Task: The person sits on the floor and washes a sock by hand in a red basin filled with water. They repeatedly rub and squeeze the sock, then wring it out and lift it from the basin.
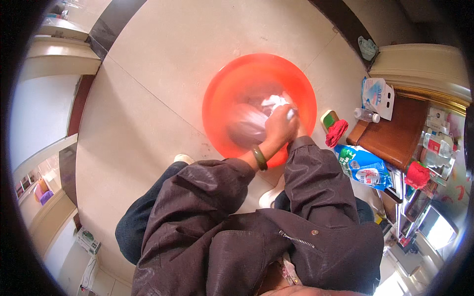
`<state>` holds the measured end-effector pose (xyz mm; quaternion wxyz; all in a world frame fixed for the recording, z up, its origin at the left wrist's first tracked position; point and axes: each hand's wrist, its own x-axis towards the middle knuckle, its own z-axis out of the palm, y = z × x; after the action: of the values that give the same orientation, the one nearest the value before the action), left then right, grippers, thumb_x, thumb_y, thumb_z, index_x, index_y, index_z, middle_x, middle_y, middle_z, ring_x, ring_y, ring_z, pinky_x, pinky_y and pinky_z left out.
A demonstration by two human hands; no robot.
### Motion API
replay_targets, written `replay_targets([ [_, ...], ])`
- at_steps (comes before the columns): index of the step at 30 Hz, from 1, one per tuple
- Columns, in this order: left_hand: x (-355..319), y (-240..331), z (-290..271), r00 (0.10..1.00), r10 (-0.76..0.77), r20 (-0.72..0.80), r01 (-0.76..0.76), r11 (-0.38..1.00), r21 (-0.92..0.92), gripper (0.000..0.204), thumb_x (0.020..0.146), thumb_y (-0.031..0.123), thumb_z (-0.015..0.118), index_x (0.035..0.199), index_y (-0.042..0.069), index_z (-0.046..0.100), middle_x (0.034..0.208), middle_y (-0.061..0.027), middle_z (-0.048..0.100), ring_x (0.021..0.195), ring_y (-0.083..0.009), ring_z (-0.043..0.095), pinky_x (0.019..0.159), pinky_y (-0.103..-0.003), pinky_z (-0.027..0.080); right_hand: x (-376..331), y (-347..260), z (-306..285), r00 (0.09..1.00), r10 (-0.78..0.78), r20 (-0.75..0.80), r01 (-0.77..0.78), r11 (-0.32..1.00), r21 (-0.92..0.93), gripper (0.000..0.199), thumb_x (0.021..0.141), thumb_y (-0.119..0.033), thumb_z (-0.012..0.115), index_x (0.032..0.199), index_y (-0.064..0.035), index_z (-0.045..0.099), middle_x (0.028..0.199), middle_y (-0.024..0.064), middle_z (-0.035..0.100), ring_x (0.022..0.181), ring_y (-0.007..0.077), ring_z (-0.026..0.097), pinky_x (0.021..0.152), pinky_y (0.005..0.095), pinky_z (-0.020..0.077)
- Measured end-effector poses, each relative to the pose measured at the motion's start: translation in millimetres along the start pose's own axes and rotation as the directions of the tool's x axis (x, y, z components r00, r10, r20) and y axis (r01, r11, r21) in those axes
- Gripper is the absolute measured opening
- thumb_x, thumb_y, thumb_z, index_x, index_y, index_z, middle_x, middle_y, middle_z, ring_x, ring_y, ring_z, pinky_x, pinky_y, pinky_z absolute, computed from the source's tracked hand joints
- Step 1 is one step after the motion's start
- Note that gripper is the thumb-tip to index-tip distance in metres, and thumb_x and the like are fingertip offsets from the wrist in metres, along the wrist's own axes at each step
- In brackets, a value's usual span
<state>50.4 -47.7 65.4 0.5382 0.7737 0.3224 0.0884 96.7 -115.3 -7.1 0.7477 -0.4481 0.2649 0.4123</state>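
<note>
While both hands' fingers (pixel 284 118) clench shut, the white cloth (pixel 273 104) bunches inside them, over the orange basin (pixel 222 98)

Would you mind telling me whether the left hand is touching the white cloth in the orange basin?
Touching. The head view shows the left hand gripping the white cloth inside the orange basin, fingers closed on it.

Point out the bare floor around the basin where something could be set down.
Free: the pale tiled floor left of and beyond the orange basin, up to the dark strip. Crowded: right of the basin, where a sponge, red cloth, blue bag and wooden stand sit close.
</note>
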Motion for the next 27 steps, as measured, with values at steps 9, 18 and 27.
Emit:
replay_targets([
  [9,-13,4,-6,0.983,-0.11,-0.147,0.114,0.993,0.02,0.023,0.078,0.023,0.061,0.095,0.008,0.062,0.095,-0.0174,0.062,0.096,-0.0349,0.059,0.082,-0.042,0.047,-14,26,17,0.992,-0.05,-0.118,0.029,0.986,-0.166,0.039,0.089,-0.04,0.05,0.107,-0.0067,0.059,0.098,0.0072,0.062,0.087,0.0213,0.06,0.077,0.0393,0.0496],
  [18,50,-59,-38,0.98,-0.197,0.024,0.198,0.979,-0.045,0.033,0.087,0.029,0.059,0.096,-0.002,0.059,0.079,-0.0147,0.065,0.07,-0.0265,0.063,0.065,-0.041,0.048,-23,-7,14,0.965,0.161,0.207,-0.167,0.986,0.01,0.055,0.087,-0.055,0.052,0.11,-0.005,0.059,0.105,0.01,0.065,0.093,0.0241,0.063,0.084,0.04,0.0503],
  [27,10,-118,-12,0.956,-0.281,0.085,0.274,0.958,0.086,0.056,0.087,0.049,0.053,0.102,-0.005,0.057,0.085,-0.0255,0.064,0.084,-0.0307,0.064,0.071,-0.042,0.049,15,15,-52,0.949,-0.173,-0.263,0.02,0.866,-0.499,0.068,0.09,-0.046,0.052,0.143,-0.0112,0.029,0.143,0.0063,0.037,0.129,0.0227,0.037,0.104,0.0377,0.0349],
])
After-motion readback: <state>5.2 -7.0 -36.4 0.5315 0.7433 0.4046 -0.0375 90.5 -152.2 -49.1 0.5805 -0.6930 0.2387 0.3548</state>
